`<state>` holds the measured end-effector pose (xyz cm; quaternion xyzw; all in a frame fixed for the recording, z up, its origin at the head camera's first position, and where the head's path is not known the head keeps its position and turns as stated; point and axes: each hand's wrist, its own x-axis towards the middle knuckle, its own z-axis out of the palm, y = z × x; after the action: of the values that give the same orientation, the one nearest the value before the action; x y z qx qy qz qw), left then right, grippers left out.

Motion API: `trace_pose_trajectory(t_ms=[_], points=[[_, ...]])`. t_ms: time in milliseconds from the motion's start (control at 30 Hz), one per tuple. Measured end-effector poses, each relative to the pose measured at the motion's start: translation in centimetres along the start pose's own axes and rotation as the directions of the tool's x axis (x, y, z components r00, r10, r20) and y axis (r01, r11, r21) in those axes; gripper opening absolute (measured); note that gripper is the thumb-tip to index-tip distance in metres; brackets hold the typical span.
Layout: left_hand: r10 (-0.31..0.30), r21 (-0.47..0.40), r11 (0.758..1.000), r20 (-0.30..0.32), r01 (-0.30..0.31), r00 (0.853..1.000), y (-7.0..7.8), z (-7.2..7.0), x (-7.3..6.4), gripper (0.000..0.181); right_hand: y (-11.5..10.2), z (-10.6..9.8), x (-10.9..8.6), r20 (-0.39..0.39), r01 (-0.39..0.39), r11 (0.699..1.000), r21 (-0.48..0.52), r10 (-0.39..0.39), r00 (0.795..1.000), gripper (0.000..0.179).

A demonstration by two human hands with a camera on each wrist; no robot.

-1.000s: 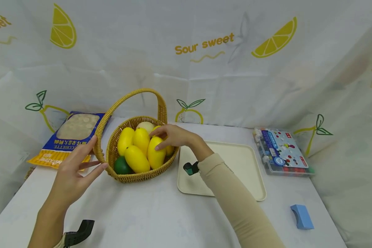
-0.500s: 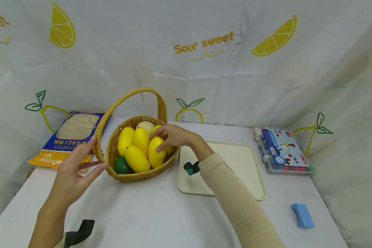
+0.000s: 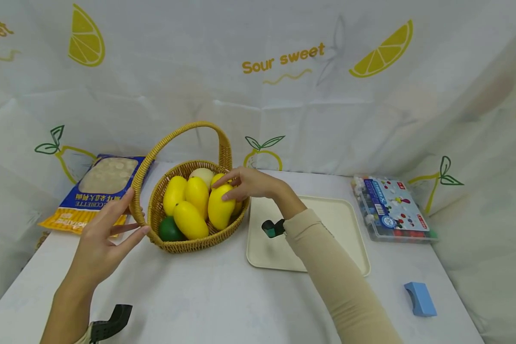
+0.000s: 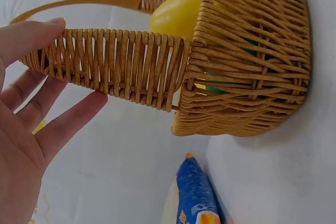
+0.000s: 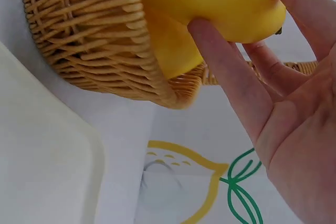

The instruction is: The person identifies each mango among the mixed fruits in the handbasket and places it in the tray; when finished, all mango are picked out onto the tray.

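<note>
A wicker basket [image 3: 185,247] with a tall arched handle holds several yellow mangoes, a dark green fruit [image 3: 170,230] and a pale round fruit [image 3: 202,175]. My left hand [image 3: 101,239] holds the left foot of the handle [image 4: 121,61] between thumb and fingers. At the basket's right side, my right hand [image 3: 258,184] grips the upper end of one mango [image 3: 220,210]. Thumb and fingers lie on opposite sides of that mango [image 5: 220,1] in the right wrist view. It leans over the basket's right part, and another mango [image 5: 170,45] lies beneath it.
To the basket's right lies a beige tray [image 3: 258,260], partly under my right forearm. A blue and orange pasta bag [image 3: 92,193] lies behind my left hand. At the right are a clear plastic kit box [image 3: 393,208] and a blue arched block [image 3: 420,299].
The gripped mango has shifted slightly up and to the right with my right hand. My left hand and the basket have stayed in place.
</note>
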<state>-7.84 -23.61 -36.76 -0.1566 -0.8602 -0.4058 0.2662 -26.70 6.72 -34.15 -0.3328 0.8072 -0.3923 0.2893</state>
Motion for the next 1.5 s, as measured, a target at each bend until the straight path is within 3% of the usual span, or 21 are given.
trace_pose_trajectory(t_ms=[167, 400, 800, 1067, 1500], points=[[-0.003, 0.001, 1.000, 0.004, 0.003, 1.000, 0.1, 0.0, 0.0, 0.101, -0.5, -1.3, -0.9, -0.013, 0.007, 0.998, 0.064, -0.006, 1.000, 0.037], [-0.014, 0.002, 1.000, 0.006, 0.014, 1.000, 0.1, 0.0, 0.0, 0.101, -1.0, -2.7, -2.3, -0.065, 0.050, 0.996, 0.077, -0.045, 0.997, 0.033], [0.005, 0.005, 1.000, 0.004, -0.005, 1.000, 0.0, 0.0, 0.2, 0.102, 1.5, -5.4, -5.7, -0.184, 0.086, 0.987, 0.135, -0.060, 0.981, 0.042], [0.024, -0.001, 1.000, 0.006, -0.024, 1.000, -0.1, 0.0, -0.1, 0.101, 4.2, -5.7, -7.6, -0.162, -0.015, 0.992, 0.126, 0.035, 0.986, 0.045], [0.022, 0.004, 1.000, 0.005, -0.022, 1.000, -0.1, 0.1, 0.0, 0.101, 9.9, -3.4, -7.2, -0.096, -0.153, 0.970, 0.188, 0.173, 0.980, 0.046]])
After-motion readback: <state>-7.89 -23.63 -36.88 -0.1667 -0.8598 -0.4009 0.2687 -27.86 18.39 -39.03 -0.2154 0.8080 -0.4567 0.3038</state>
